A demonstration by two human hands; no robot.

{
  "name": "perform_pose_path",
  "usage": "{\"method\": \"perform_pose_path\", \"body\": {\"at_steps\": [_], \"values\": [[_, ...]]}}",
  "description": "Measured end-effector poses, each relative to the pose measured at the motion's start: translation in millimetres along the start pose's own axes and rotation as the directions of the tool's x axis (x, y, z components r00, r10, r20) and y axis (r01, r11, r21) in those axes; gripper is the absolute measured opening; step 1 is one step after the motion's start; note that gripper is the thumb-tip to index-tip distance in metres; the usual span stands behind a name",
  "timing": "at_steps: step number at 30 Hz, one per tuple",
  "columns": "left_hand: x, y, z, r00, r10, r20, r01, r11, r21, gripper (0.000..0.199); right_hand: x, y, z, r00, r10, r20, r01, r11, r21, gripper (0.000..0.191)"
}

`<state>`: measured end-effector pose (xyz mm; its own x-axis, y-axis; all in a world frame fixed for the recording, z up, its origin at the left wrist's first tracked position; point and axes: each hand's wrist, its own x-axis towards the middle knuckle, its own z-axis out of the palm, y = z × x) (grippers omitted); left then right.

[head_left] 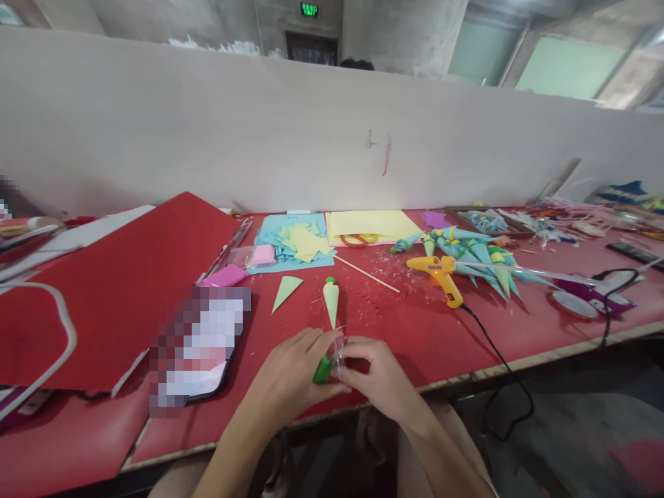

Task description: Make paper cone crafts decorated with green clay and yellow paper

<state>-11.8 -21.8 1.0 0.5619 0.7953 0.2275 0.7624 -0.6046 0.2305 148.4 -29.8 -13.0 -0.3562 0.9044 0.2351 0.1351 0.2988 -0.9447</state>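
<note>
Above the table's front edge, my left hand (pixel 293 363) is closed around a bright green lump (pixel 322 370), which looks like modelling clay. Clear plastic wrap (pixel 339 354) sticks out beside the lump, pinched by the fingers of my right hand (pixel 381 373). My fingers cover part of both. Just beyond my hands lies a pale yellow-green paper cone (pixel 330 304) with a green ball at its wide end, its tip towards me. To its left is a flat light-green paper piece (pixel 286 293).
A yellow glue gun (pixel 440 277) with a black cord lies at right, before a pile of blue paper cones (pixel 477 256). A thin stick (pixel 367 274), paper scraps (pixel 303 242) and pink clay packets (pixel 225 277) lie around. A phone (pixel 212 346) rests at left.
</note>
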Motion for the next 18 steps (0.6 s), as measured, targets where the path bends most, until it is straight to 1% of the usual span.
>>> {"method": "perform_pose_path", "body": {"at_steps": [5, 9, 14, 16, 18], "values": [[0.6, 3.3, 2.0, 0.999, -0.016, 0.028, 0.019, 0.995, -0.101, 0.058, -0.7, -0.4, -0.4, 0.999, 0.044, 0.024, -0.044, 0.999, 0.015, 0.007], [0.6, 4.4, 0.6, 0.997, -0.061, 0.052, 0.068, 0.987, -0.146, 0.062, -1.8, -1.8, 1.4, 0.999, 0.041, -0.003, -0.041, 0.999, -0.011, 0.008], [0.1, 4.7, -3.3, 0.98, -0.179, 0.084, 0.194, 0.952, -0.235, 0.067, -2.1, -3.5, 0.7, 0.994, 0.019, -0.11, -0.015, 0.999, 0.042, 0.01], [-0.2, 5.0, -4.9, 0.972, -0.214, 0.095, 0.232, 0.939, -0.253, 0.068, -1.7, -2.4, -2.5, 0.981, 0.051, -0.185, -0.034, 0.995, 0.091, 0.01], [-0.5, 5.0, -6.2, 0.964, -0.245, 0.101, 0.263, 0.933, -0.246, 0.068, -0.8, 0.1, -6.3, 0.954, 0.125, -0.273, -0.078, 0.981, 0.176, 0.01]]}}
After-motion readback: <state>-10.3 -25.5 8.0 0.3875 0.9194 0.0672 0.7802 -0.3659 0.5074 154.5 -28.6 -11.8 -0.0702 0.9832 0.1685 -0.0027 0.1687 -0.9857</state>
